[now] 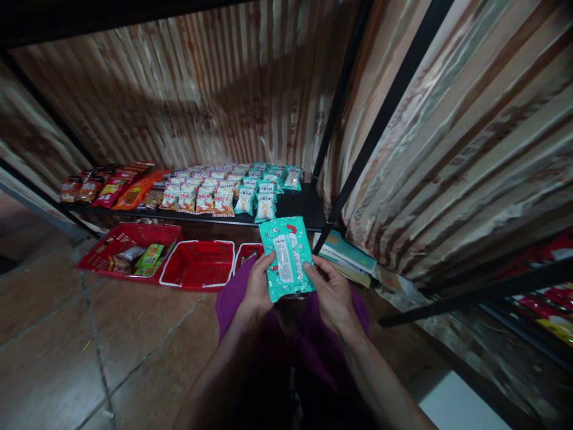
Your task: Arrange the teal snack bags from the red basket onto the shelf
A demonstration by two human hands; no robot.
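Note:
I hold a teal snack packet (286, 257) upright in front of me with both hands. My left hand (257, 289) grips its left edge, fingers curled round it. Along the right edge, my right hand (329, 292) pinches it with thumb on the front. The packet shows its back, with a white label strip. Beyond it, a low black shelf (295, 206) carries rows of small snack packets: teal ones (264, 206) on the right, red-and-white ones (197, 200) in the middle.
Orange and red packets (125, 191) lie at the shelf's left end. Red baskets (197, 263) stand on the tiled floor below, the left one (128, 242) holding a few packets. Black shelf posts (380, 119) rise on the right; books or boxes (349, 251) lie beneath.

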